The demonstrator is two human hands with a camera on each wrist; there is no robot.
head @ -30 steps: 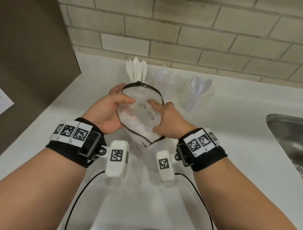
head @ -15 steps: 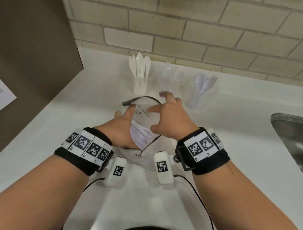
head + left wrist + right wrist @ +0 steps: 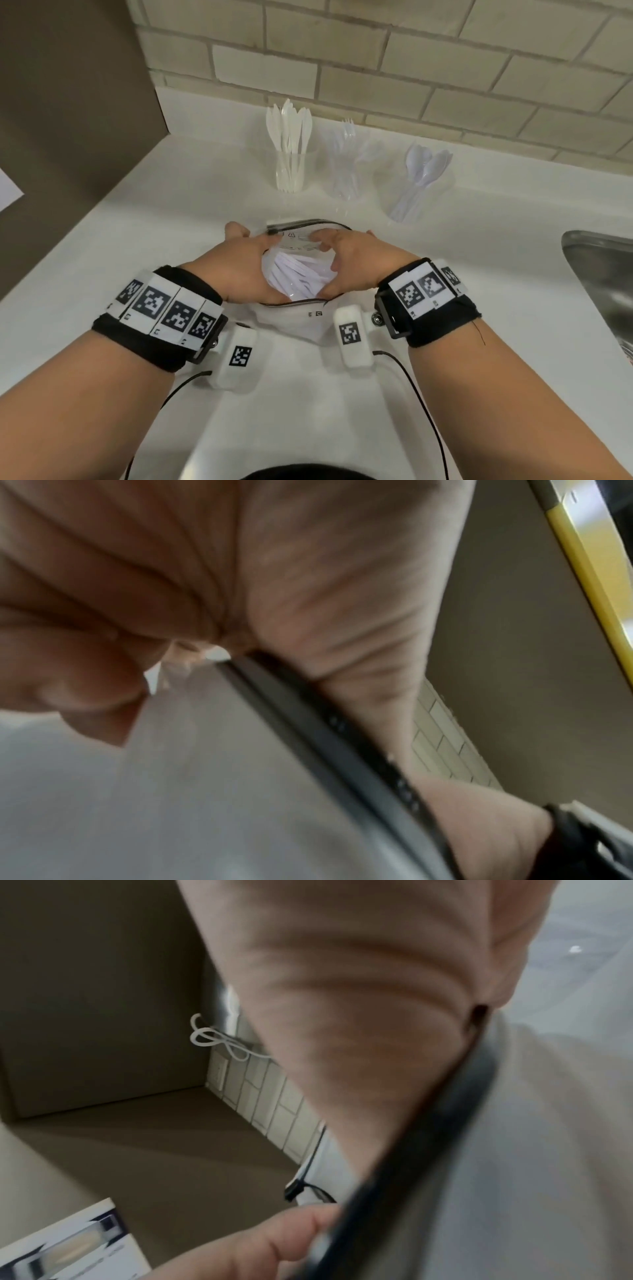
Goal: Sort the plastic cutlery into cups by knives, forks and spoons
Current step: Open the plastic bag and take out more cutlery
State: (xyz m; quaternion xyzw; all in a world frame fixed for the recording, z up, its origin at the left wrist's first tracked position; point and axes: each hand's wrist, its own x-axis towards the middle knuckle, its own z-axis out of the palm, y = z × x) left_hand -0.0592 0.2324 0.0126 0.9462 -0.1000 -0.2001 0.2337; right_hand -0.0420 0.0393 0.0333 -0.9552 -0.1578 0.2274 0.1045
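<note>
A clear zip bag (image 3: 301, 270) with a black zipper rim lies on the white counter, white cutlery handles showing inside. My left hand (image 3: 239, 267) grips its left side and my right hand (image 3: 352, 263) grips its right side, fingers curled on the plastic near the open mouth. Behind the bag stand three clear cups: the knife cup (image 3: 290, 164) at left, the fork cup (image 3: 344, 171) in the middle, the spoon cup (image 3: 412, 192) at right. In both wrist views the blurred zipper (image 3: 308, 723) and zipper edge (image 3: 428, 1137) run past my palm.
The white counter (image 3: 171, 212) ends at a brick wall (image 3: 376, 68) behind the cups. A brown panel (image 3: 68, 120) closes the left side. A steel sink (image 3: 603, 284) sits at the right edge. Black cables run from my wrists toward me.
The bag has come down from upright onto the counter, away from the cups. Both hands have lowered with it and now hold its two sides near the mouth.
</note>
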